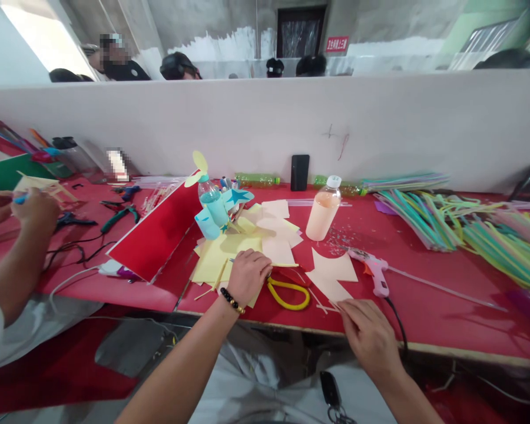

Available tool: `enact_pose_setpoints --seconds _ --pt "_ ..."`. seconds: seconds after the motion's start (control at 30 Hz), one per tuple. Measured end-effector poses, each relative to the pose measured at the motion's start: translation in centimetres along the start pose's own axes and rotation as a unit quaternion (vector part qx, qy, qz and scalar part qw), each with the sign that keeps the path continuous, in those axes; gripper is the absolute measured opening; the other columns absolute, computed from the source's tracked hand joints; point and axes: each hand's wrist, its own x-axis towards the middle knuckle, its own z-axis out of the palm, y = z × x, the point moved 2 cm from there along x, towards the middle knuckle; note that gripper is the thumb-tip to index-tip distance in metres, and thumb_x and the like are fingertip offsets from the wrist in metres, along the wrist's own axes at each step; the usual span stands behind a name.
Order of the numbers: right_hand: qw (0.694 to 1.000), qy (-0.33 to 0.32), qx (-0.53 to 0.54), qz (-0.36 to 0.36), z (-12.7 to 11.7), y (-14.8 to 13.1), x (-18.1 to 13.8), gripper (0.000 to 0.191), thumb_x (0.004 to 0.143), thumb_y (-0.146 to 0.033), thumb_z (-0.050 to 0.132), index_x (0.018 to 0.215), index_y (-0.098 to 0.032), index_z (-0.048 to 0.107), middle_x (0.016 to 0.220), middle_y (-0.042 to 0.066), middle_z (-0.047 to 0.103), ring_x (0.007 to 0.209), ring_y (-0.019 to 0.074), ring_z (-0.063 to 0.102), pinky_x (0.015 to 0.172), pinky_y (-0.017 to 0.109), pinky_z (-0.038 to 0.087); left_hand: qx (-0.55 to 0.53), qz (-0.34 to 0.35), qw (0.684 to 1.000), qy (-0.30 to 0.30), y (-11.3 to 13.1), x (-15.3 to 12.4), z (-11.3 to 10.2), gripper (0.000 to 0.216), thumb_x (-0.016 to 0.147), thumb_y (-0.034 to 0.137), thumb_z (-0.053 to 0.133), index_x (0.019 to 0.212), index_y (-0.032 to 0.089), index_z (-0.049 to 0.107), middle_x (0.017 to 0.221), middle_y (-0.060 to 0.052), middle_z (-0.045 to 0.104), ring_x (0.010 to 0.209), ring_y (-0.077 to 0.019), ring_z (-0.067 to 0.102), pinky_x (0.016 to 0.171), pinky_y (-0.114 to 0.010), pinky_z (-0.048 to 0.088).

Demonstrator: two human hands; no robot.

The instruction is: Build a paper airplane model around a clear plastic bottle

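My left hand [248,275], with a beaded bracelet at its wrist, is closed over the blade end of a pair of scissors [289,296] with a yellow handle loop. The palm hides most of the blades. Beneath it lies a pile of yellow and cream paper sheets [242,242]. At the table's front edge, my right hand [371,333] pinches the near corner of a cut peach paper piece [333,274]. Behind that paper stands a capped bottle wrapped in peach paper [323,212]. A blue-wrapped bottle [212,203] with yellow and blue paper shapes stands behind the pile.
A pink glue gun [374,271] with its cord lies right of the paper. Bundles of coloured strips [424,221] cover the far right. A black phone [300,172] leans on the white partition [265,123]. A red board [159,235] stands left, beside a co-worker's hands [35,209].
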Motion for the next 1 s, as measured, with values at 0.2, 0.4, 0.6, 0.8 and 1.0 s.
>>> enact_pose_setpoints --seconds 0.2,0.4,0.6,0.8,1.0 --pt "0.998 0.059 0.021 -0.011 -1.3 0.5 -0.5 0.024 0.084 -0.016 0.053 0.102 -0.022 0.068 0.094 0.008 0.071 0.088 0.0246 0.062 0.084 0.043 0.049 -0.023 0.003 1.000 -0.010 -0.2 0.0 0.5 0.015 0.084 0.030 0.062 0.093 0.022 0.069 0.090 -0.004 0.071 0.086 -0.0189 0.058 0.081 -0.035 0.041" --pt "0.995 0.079 0.054 -0.019 -2.2 1.0 -1.1 0.033 0.080 -0.013 0.055 0.109 -0.023 0.067 0.098 0.009 0.067 0.090 0.0265 0.059 0.085 0.047 0.048 -0.003 -0.139 0.985 0.098 -4.0 -3.9 -2.6 0.014 0.085 0.028 0.058 0.092 0.018 0.065 0.091 -0.007 0.068 0.087 -0.0211 0.057 0.081 -0.035 0.044" --pt "0.992 0.091 0.088 -0.015 -2.3 1.0 -0.7 0.043 0.078 -0.008 0.052 0.113 -0.028 0.067 0.101 0.007 0.066 0.093 0.0264 0.059 0.087 0.049 0.048 0.059 -0.273 0.958 -0.065 -8.3 -6.2 -3.8 0.009 0.078 0.028 0.060 0.082 0.021 0.062 0.086 -0.005 0.066 0.085 -0.0217 0.057 0.072 -0.031 0.042" --pt "0.988 0.085 0.129 -0.018 -2.9 1.0 0.8 0.045 0.074 -0.005 0.051 0.107 -0.030 0.070 0.105 0.006 0.067 0.101 0.0265 0.059 0.088 0.051 0.049 0.061 -0.276 0.956 -0.076 -8.1 -6.0 -3.6 0.011 0.080 0.022 0.050 0.076 0.020 0.060 0.081 -0.006 0.065 0.082 -0.0226 0.057 0.068 -0.030 0.040" --pt "0.977 0.051 0.208 -0.021 -3.7 2.6 3.7 0.040 0.071 -0.006 0.049 0.093 -0.028 0.075 0.105 0.006 0.069 0.105 0.0255 0.060 0.092 0.050 0.048 -0.016 -0.284 0.959 0.001 -7.3 -6.0 -5.4 0.016 0.084 0.026 0.048 0.095 0.020 0.059 0.084 -0.004 0.065 0.080 -0.0195 0.059 0.070 -0.029 0.042"
